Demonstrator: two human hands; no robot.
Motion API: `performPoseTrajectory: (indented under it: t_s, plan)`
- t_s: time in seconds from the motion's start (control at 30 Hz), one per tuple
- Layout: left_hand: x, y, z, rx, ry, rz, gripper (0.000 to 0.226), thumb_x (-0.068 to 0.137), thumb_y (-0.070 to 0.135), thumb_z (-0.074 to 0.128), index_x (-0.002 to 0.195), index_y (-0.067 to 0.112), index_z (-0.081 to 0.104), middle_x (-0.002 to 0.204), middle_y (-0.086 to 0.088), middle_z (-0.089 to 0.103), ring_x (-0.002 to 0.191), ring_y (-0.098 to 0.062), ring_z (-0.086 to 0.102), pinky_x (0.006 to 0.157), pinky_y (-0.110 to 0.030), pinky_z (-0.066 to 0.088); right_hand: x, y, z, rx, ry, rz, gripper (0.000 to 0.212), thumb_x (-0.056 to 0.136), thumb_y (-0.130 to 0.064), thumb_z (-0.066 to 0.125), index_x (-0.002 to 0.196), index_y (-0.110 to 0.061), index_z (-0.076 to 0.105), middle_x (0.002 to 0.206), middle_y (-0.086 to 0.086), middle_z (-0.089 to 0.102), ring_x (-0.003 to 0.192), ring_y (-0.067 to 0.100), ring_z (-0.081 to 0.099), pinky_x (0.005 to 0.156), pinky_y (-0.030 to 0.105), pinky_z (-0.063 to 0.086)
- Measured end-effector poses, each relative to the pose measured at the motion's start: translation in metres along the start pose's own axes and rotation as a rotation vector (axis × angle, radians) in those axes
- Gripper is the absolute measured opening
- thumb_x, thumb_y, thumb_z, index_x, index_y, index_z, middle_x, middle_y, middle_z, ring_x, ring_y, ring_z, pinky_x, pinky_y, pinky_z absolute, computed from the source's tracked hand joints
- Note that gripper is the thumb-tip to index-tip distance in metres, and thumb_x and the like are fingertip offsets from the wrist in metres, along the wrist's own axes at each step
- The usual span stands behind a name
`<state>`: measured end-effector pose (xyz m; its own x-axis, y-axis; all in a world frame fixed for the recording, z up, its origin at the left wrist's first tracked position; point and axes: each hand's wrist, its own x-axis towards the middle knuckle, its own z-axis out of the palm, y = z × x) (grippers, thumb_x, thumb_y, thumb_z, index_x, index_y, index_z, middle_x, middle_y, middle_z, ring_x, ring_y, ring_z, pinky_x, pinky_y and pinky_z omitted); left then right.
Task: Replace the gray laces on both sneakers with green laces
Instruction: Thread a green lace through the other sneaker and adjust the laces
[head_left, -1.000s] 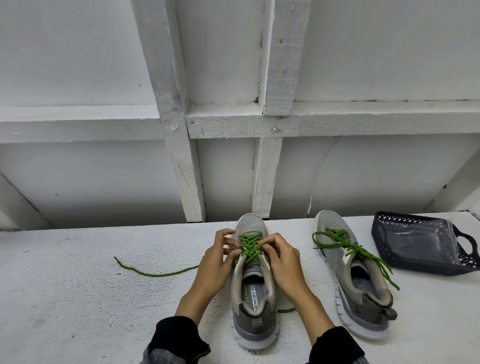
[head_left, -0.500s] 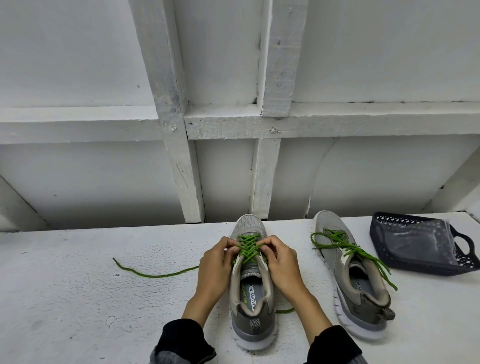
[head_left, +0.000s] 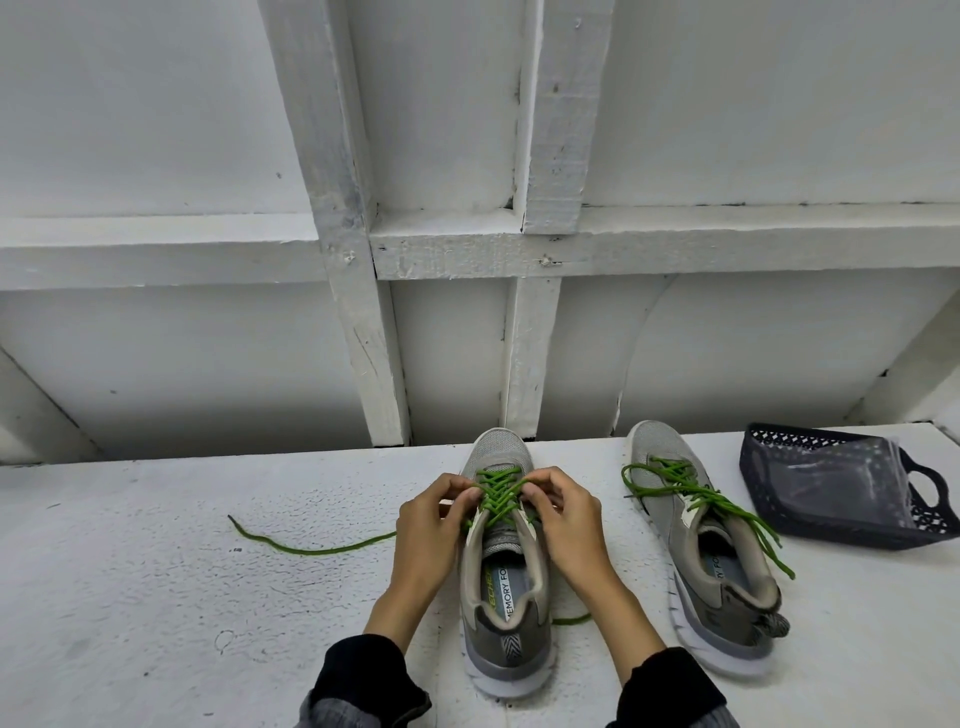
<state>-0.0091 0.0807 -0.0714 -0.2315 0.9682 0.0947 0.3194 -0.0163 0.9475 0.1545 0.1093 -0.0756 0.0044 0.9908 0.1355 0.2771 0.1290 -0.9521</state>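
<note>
Fingers (head_left: 457, 491) of both hands pinch green lace on the nearer-left sneaker.

Loose lace end (head_left: 311, 546) trails left across the white worktop (head_left: 130, 597); left hand (head_left: 431, 530) and right hand (head_left: 563, 525) curl onto the green lace (head_left: 496, 491) of the middle sneaker (head_left: 501, 597), insole reading "MEMORY FO…". Right sneaker (head_left: 701, 561) is green-laced, beside a dark basket (head_left: 841, 493).

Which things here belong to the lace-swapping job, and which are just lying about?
Part of the job:
near sneaker
its green lace
far sneaker, green lace threaded
left hand
right hand

Lying about:
dark basket
clear plastic bag inside it
</note>
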Motion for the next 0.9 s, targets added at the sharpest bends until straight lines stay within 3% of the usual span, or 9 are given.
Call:
performPoseTrajectory:
  t_s: [0.27, 0.37, 0.5, 0.63, 0.77, 0.9]
  plan:
    - [0.009, -0.002, -0.001, 0.021, 0.018, -0.049, 0.01, 0.083, 0.03, 0.074, 0.077, 0.031, 0.065, 0.076, 0.013, 0.07, 0.066, -0.01, 0.068, 0.064, -0.036, 0.056, 0.005, -0.008, -0.004, 0.042, -0.005, 0.063, 0.019, 0.084, -0.005, 0.07, 0.076, -0.019, 0.06, 0.076, -0.003, 0.067, 0.071, 0.005, 0.063, 0.066, 0.015, 0.05]
    - [0.006, -0.003, -0.004, -0.021, -0.021, -0.039, 0.016, 0.084, 0.025, 0.074, 0.075, 0.023, 0.062, 0.076, 0.007, 0.069, 0.065, -0.013, 0.067, 0.062, -0.032, 0.053, 0.002, -0.011, -0.011, 0.005, -0.102, 0.036, 0.016, 0.085, -0.008, 0.069, 0.077, -0.021, 0.066, 0.079, -0.004, 0.069, 0.077, 0.004, 0.064, 0.073, 0.014, 0.049]
    - [0.003, -0.006, -0.011, -0.091, -0.135, -0.009, 0.005, 0.087, 0.019, 0.07, 0.082, 0.019, 0.07, 0.087, 0.003, 0.07, 0.084, -0.02, 0.069, 0.071, -0.033, 0.056, 0.0, -0.014, -0.018, -0.01, -0.216, 0.005, 0.028, 0.088, -0.004, 0.064, 0.083, -0.031, 0.069, 0.089, -0.009, 0.072, 0.089, 0.002, 0.065, 0.084, 0.015, 0.049]
    - [0.005, -0.005, -0.014, -0.072, -0.161, 0.072, 0.021, 0.086, 0.006, 0.07, 0.084, 0.027, 0.074, 0.091, 0.009, 0.068, 0.087, -0.012, 0.069, 0.078, -0.032, 0.056, 0.0, -0.018, -0.019, -0.029, -0.235, -0.019, 0.021, 0.087, -0.004, 0.066, 0.091, -0.024, 0.073, 0.091, -0.013, 0.07, 0.087, -0.004, 0.063, 0.081, 0.009, 0.046]
    - [0.008, -0.002, -0.014, 0.007, -0.181, 0.135, 0.029, 0.086, 0.008, 0.07, 0.082, 0.037, 0.071, 0.093, 0.009, 0.065, 0.081, -0.006, 0.066, 0.074, -0.028, 0.055, 0.001, -0.02, -0.014, -0.071, -0.202, -0.014, 0.013, 0.086, -0.006, 0.067, 0.089, -0.016, 0.075, 0.088, -0.007, 0.071, 0.083, -0.003, 0.063, 0.076, 0.006, 0.044]
    - [0.006, 0.002, -0.015, 0.115, -0.213, 0.206, 0.019, 0.09, 0.014, 0.066, 0.088, 0.033, 0.069, 0.1, 0.012, 0.055, 0.084, 0.0, 0.062, 0.079, -0.023, 0.054, 0.0, -0.023, -0.011, -0.141, -0.176, -0.055, 0.018, 0.088, -0.008, 0.065, 0.082, -0.024, 0.069, 0.085, -0.008, 0.069, 0.08, -0.004, 0.06, 0.073, 0.008, 0.044]
